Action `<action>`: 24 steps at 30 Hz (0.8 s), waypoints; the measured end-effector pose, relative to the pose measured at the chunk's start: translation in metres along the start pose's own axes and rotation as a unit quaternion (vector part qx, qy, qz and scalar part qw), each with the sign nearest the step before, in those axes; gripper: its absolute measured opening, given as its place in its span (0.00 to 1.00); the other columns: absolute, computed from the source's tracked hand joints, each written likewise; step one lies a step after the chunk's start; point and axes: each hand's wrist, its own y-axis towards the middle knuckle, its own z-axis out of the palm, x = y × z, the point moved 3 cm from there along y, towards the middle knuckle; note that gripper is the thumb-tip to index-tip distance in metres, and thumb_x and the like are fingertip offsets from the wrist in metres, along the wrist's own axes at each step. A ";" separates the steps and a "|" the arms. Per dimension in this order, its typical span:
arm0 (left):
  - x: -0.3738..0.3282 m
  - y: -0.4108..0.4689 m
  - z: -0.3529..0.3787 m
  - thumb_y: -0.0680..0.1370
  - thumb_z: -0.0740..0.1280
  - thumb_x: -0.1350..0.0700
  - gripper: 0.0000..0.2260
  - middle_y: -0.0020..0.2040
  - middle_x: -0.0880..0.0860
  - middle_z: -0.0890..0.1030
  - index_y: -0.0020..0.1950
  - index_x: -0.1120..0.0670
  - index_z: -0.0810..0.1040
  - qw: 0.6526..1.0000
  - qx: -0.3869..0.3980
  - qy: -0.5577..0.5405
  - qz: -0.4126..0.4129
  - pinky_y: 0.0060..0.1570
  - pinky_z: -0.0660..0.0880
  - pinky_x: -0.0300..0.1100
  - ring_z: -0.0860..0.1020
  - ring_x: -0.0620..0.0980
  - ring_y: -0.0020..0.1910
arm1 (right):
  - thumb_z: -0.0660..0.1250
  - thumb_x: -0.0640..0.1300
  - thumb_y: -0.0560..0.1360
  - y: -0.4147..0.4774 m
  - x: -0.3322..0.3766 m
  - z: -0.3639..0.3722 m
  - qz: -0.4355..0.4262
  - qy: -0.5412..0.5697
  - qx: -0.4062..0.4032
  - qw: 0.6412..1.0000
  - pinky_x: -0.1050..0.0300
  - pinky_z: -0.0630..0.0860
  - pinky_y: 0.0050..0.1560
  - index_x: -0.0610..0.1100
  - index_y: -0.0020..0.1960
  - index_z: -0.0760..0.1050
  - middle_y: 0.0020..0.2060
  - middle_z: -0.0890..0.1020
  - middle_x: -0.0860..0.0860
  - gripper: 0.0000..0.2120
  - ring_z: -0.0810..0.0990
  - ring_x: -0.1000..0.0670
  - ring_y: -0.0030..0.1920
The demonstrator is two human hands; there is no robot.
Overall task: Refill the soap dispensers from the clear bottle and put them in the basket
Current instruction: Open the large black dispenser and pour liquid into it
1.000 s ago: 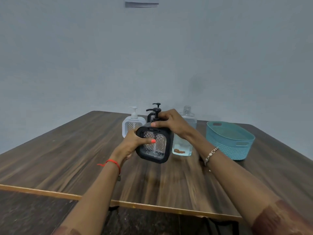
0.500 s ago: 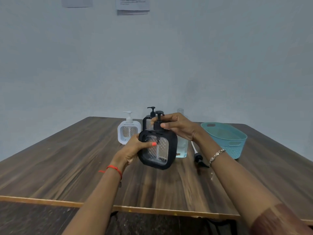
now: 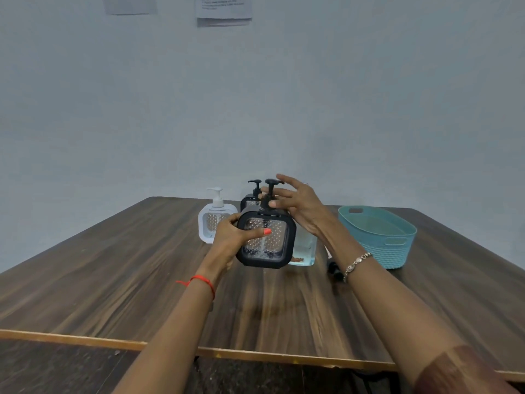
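Observation:
My left hand grips a black square soap dispenser lifted above the table, thumb across its clear front. My right hand hovers at its pump head with fingers spread; only the thumb tip touches the pump neck. Behind it stand a second black dispenser, mostly hidden, and a white dispenser. The clear bottle, holding pale blue liquid, stands just right of the held dispenser, largely covered by my right wrist. The teal basket sits at the right with nothing visible in it.
A loose black pump with a white tube lies on the wooden table between the bottle and the basket, partly behind my right forearm. The table's near edge runs across the bottom. Papers hang on the wall above.
My right hand has let go of the pump head and spread its fingers. My left hand keeps holding the black dispenser at about the same place.

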 end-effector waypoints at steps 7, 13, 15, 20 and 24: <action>-0.001 0.002 0.001 0.61 0.78 0.66 0.24 0.48 0.58 0.83 0.55 0.63 0.78 0.999 -0.035 -0.022 0.011 0.42 0.80 0.42 0.83 0.52 0.43 | 0.77 0.50 0.64 -0.009 0.001 0.011 -0.050 -0.356 -0.130 0.924 0.60 0.75 0.41 0.43 0.43 0.78 0.39 0.81 0.51 0.15 0.79 0.53 0.39; -0.001 0.001 -0.001 0.59 0.78 0.66 0.24 0.47 0.58 0.84 0.54 0.63 0.79 0.999 -0.020 -0.042 0.008 0.45 0.80 0.46 0.83 0.53 0.44 | 0.73 0.40 0.69 0.000 0.000 0.011 -0.017 -0.277 -0.049 0.960 0.60 0.77 0.44 0.38 0.49 0.81 0.40 0.83 0.47 0.10 0.81 0.52 0.38; -0.002 0.001 -0.002 0.56 0.79 0.63 0.27 0.47 0.57 0.84 0.54 0.62 0.79 0.999 -0.006 -0.051 0.006 0.46 0.80 0.47 0.83 0.54 0.44 | 0.69 0.35 0.72 0.001 0.003 0.011 -0.010 -0.251 -0.016 0.968 0.68 0.76 0.40 0.35 0.55 0.78 0.45 0.82 0.45 0.12 0.81 0.53 0.42; -0.003 0.001 -0.007 0.59 0.77 0.67 0.17 0.40 0.53 0.85 0.47 0.59 0.81 0.999 0.037 -0.031 -0.003 0.43 0.80 0.43 0.83 0.50 0.41 | 0.61 0.36 0.77 0.000 0.017 0.006 -0.032 -0.231 0.023 0.972 0.66 0.70 0.43 0.37 0.60 0.74 0.47 0.80 0.51 0.13 0.79 0.64 0.44; 0.005 0.001 -0.014 0.62 0.76 0.69 0.18 0.42 0.54 0.84 0.50 0.61 0.79 0.999 0.005 -0.031 -0.013 0.42 0.80 0.41 0.83 0.50 0.41 | 0.62 0.39 0.77 0.001 0.027 -0.004 -0.077 -0.228 -0.031 0.970 0.58 0.66 0.45 0.42 0.58 0.75 0.50 0.80 0.48 0.11 0.75 0.54 0.52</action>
